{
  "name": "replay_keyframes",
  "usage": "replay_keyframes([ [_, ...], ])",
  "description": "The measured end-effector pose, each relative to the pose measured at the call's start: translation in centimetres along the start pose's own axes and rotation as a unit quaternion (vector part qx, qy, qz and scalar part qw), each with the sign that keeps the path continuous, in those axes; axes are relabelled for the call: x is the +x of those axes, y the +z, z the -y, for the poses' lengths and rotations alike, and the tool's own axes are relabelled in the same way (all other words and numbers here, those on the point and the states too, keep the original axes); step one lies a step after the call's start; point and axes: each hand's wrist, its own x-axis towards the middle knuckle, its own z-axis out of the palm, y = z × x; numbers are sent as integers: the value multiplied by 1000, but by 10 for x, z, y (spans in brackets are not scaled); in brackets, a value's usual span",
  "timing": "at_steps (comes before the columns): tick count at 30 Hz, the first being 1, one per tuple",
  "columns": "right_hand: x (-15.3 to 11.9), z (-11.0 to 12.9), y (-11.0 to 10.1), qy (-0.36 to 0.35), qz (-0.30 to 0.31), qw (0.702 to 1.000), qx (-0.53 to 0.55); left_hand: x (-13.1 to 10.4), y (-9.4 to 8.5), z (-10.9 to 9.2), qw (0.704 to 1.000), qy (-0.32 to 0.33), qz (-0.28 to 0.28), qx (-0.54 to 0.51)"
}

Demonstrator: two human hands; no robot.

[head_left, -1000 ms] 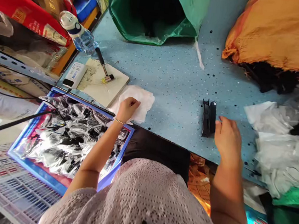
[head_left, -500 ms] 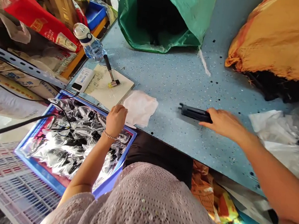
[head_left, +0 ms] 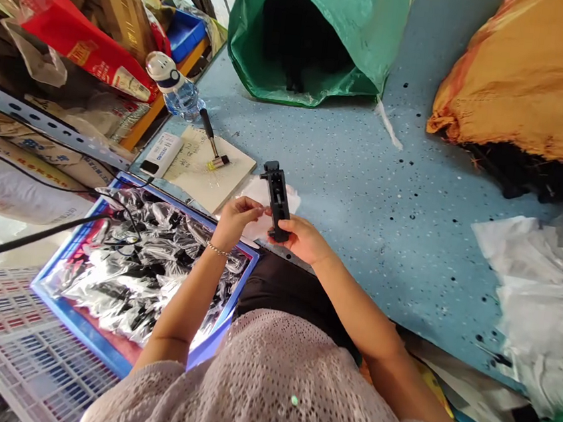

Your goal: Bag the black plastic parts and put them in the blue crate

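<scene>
My right hand [head_left: 303, 237] grips the lower end of a black plastic part [head_left: 276, 200], which points away from me near the table's front edge. Beside it on the left is my left hand [head_left: 235, 219], thumb and fingers pinched together close to the part; whatever they pinch is too small to make out. Under and behind the part lies a thin white plastic bag [head_left: 253, 191], partly covered by my hands.
A blue crate [head_left: 117, 363] of bagged black parts stands at the left. On the table [head_left: 360, 226] are a green sack [head_left: 370, 39], a hammer [head_left: 208, 128], a board [head_left: 230, 172], a bottle [head_left: 180, 96], an orange sack [head_left: 536, 83] and white bags [head_left: 514, 245].
My right hand has brought the black part leftward to my left hand, and the part has turned from sideways to pointing away. My left hand has moved slightly right.
</scene>
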Motion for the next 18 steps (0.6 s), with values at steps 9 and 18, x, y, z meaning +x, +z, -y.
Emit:
replay_keyframes([
  [9,10,7,1,-11,-13,997,-77,-11,-6,-7,966,196,-31,165],
  [18,-20,4,-18,-198,-64,819,-535,-15,-30,-19,833,270,-15,483],
])
